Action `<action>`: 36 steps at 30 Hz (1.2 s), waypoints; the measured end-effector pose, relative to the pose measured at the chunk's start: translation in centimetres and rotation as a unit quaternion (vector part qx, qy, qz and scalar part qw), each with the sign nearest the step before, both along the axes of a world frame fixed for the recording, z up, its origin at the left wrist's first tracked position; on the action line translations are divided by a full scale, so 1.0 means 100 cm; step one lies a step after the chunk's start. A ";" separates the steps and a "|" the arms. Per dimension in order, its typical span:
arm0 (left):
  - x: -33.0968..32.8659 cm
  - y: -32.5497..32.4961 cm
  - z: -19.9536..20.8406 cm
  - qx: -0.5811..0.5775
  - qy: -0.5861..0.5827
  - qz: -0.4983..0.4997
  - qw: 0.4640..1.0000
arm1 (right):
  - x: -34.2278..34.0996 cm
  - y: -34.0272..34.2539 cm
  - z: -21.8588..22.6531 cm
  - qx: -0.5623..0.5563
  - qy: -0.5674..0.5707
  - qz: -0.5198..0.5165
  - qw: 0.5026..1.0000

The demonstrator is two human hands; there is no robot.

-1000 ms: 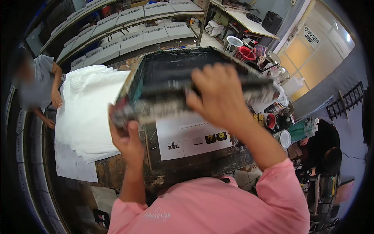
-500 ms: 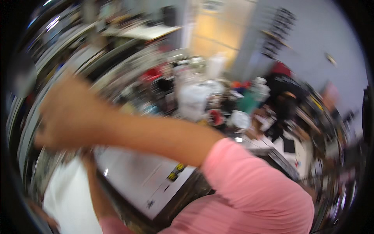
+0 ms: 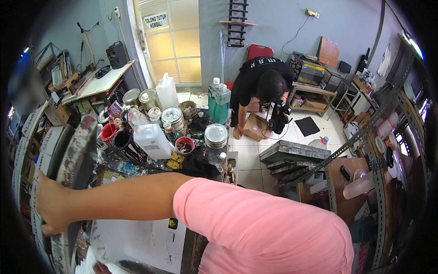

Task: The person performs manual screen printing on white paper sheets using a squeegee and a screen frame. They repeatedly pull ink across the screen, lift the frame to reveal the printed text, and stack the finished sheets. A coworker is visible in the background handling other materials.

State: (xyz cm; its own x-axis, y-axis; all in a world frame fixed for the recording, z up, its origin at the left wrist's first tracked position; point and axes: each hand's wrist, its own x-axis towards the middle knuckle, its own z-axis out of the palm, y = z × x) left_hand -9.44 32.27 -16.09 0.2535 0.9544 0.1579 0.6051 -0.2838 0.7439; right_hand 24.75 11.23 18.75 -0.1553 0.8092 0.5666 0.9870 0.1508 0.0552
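My right arm, in a pink sleeve, stretches across to the far left. There my right hand [image 3: 55, 205] grips the edge of a thick, paint-stained frame [image 3: 76, 146] that stands steeply tilted. Part of the hand's grip is hidden behind the frame's edge. Under my forearm lies a white printed sheet [image 3: 137, 239] with a small black and yellow patch. White cloth [image 3: 89, 264] shows in folds at the lower edge. Beside it a sliver of skin [image 3: 101, 268] is visible, perhaps my left hand; its fingers cannot be made out.
Beyond my arm, a cluttered bench holds paint cans [image 3: 172, 116], a white jug [image 3: 153, 141], a red pot [image 3: 184, 145] and a green-filled container [image 3: 219, 102]. A person in black [image 3: 264, 77] bends over a cardboard box [image 3: 256, 127]. Stacked frames [image 3: 292, 153] and metal shelving [image 3: 381, 192] stand right.
The blurred view has turned and steadied, bringing more of the right side of the room in. My right hand now shows on the stained frame's edge. My left forearm has dropped from view.
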 end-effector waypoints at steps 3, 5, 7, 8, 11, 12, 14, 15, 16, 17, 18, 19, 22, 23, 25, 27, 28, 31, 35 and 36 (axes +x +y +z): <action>-0.022 -0.072 0.011 0.045 0.009 0.051 0.998 | -0.004 -0.017 -0.014 -0.043 0.047 0.025 0.998; -0.020 -0.108 0.019 0.060 0.016 0.061 0.996 | -0.005 -0.023 -0.022 0.010 0.053 0.026 0.998; -0.018 -0.137 0.027 0.075 0.020 0.069 0.995 | -0.006 -0.023 -0.028 0.044 0.049 0.021 0.998; -0.018 -0.150 0.030 0.080 0.021 0.072 0.994 | -0.006 -0.022 -0.030 0.035 0.049 0.021 0.998; -0.019 -0.178 0.034 0.100 0.029 0.078 0.992 | -0.007 -0.018 -0.035 0.015 0.052 0.023 0.998; -0.019 -0.186 0.032 0.106 0.030 0.078 0.991 | -0.008 -0.018 -0.035 0.010 0.055 0.025 0.998; -0.021 -0.200 0.029 0.119 0.034 0.081 0.989 | -0.011 -0.023 -0.034 0.009 0.052 0.024 0.998; -0.021 -0.207 0.027 0.126 0.034 0.083 0.988 | -0.012 -0.027 -0.033 0.013 0.047 0.020 0.999; -0.022 -0.215 0.028 0.133 0.034 0.085 0.987 | -0.013 -0.032 -0.031 0.007 0.036 0.002 0.999; -0.023 -0.223 0.030 0.142 0.031 0.085 0.986 | -0.013 -0.037 -0.029 0.019 0.043 0.017 0.999; -0.024 -0.234 0.033 0.153 0.032 0.086 0.984 | -0.012 -0.042 -0.026 0.021 0.046 0.020 0.998; -0.026 -0.248 0.038 0.163 0.032 0.092 0.982 | -0.010 -0.047 -0.023 0.006 0.037 0.017 0.999; -0.028 -0.299 0.053 0.200 0.039 0.118 0.972 | 0.000 -0.052 -0.015 -0.054 0.085 0.037 0.994; -0.033 -0.325 0.056 0.214 0.049 0.150 0.964 | 0.001 -0.053 -0.015 -0.037 0.095 0.044 0.994; -0.018 -0.372 0.048 0.211 0.084 0.170 0.959 | 0.006 -0.052 -0.012 -0.012 0.055 0.047 0.997; 0.017 -0.406 0.032 0.177 0.079 0.114 0.974 | 0.007 -0.050 -0.006 0.017 0.071 0.057 0.996; 0.039 -0.415 0.023 0.210 0.115 0.042 0.970 | 0.007 -0.050 -0.003 0.055 0.023 0.067 0.996; 0.076 -0.429 0.017 0.218 -0.026 -0.089 0.972 | 0.005 -0.049 0.005 0.091 0.056 0.082 0.991; 0.055 -0.399 0.038 0.240 0.013 -0.061 0.969 | 0.001 -0.046 0.008 0.132 -0.007 0.118 0.984; 0.039 -0.384 0.044 0.253 0.056 -0.043 0.965 | 0.001 -0.044 0.007 0.110 0.023 0.059 0.992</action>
